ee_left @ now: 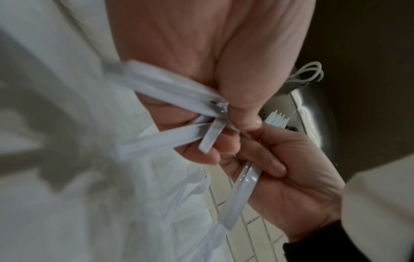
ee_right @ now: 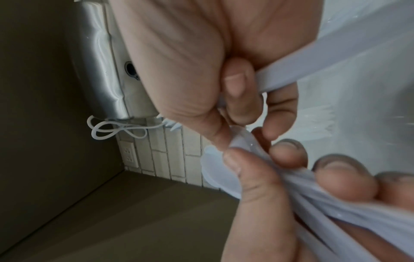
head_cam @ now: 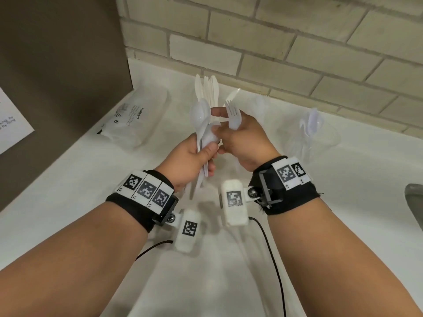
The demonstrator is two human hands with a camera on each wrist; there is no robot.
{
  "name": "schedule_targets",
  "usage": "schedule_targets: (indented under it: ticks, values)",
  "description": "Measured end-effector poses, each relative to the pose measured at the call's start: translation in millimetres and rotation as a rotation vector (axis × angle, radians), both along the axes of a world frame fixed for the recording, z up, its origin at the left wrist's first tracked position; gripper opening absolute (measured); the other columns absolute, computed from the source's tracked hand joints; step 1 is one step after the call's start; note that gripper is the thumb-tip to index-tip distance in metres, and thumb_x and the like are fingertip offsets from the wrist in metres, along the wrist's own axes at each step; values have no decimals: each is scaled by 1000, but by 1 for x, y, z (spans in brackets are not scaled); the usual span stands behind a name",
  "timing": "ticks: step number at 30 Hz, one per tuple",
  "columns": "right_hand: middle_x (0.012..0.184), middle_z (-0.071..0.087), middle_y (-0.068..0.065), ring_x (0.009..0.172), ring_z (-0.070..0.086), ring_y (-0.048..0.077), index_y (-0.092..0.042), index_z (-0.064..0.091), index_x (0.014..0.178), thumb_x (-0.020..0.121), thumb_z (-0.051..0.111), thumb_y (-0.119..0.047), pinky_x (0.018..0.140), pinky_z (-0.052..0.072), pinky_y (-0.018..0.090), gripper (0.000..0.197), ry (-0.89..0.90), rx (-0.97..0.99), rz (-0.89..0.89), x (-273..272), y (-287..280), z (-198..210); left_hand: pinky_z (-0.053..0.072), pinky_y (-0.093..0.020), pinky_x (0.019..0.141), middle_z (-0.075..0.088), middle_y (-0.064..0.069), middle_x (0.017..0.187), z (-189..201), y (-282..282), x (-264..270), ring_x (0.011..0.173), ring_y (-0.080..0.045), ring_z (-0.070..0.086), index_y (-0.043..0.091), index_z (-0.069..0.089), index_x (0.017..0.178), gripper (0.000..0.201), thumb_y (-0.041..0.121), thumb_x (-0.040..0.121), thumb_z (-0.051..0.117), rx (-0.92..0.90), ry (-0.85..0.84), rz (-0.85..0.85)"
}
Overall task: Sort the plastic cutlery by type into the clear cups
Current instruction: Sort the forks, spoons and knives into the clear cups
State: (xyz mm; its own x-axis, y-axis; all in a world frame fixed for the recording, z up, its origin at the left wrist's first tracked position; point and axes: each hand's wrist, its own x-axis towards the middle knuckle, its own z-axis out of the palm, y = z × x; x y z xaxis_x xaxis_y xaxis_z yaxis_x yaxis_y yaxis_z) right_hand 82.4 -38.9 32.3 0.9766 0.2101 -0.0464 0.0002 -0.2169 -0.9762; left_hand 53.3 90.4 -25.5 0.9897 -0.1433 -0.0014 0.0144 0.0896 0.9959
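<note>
A white counter (head_cam: 68, 202) meets a pale brick wall (head_cam: 297, 42) — a printed plastic bag (head_cam: 135, 120) lies there.

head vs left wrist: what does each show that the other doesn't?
Head only: a cup of knives behind the hands, a clear cup at right with cutlery in it, a plastic bag at left, the brick wall.

Left wrist only: handle ends under the left palm, a looped white cord.

Both: left hand gripping the spoon bundle, right hand holding a fork.
</note>
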Motion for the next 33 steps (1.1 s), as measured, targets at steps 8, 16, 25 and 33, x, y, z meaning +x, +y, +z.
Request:
schedule_targets:
  ticks: [8,16,25,33]
  values:
    - [93,70,9,77,66,16,-15,64,102,90,64,-15,63,55,27,12,-31,11,-49,3,-5,-5,58,-45,70,59,-5,76,0,3,-1,62,-23,65,2,53,103,29,29,95,45,-383,221,-94]
    - [82,64,0,57,52,13,-25,54,91,96,52,-25,51,45,26,5,-174,-52,-256,19,-19,17,42,-24,50,49,-4,72,-4,4,-1,52,-11,45,6,62,101,13,14,95,52,-283,210,-31]
    - [74,58,4,56,47,13,-16,51,94,102,37,-23,58,44,24,17,-449,258,-384,96,-52,32,53,-34,67,57,1,79,-11,10,0,58,-13,56,8,61,118,28,21,99,46,-242,238,15]
    - [80,63,-2,74,58,13,-21,60,88,88,62,-18,75,50,28,4,-247,150,-492,132,-72,-18,41,-27,65,63,1,78,-8,10,7,62,-12,50,8,61,120,32,21,97,44,-394,286,-107]
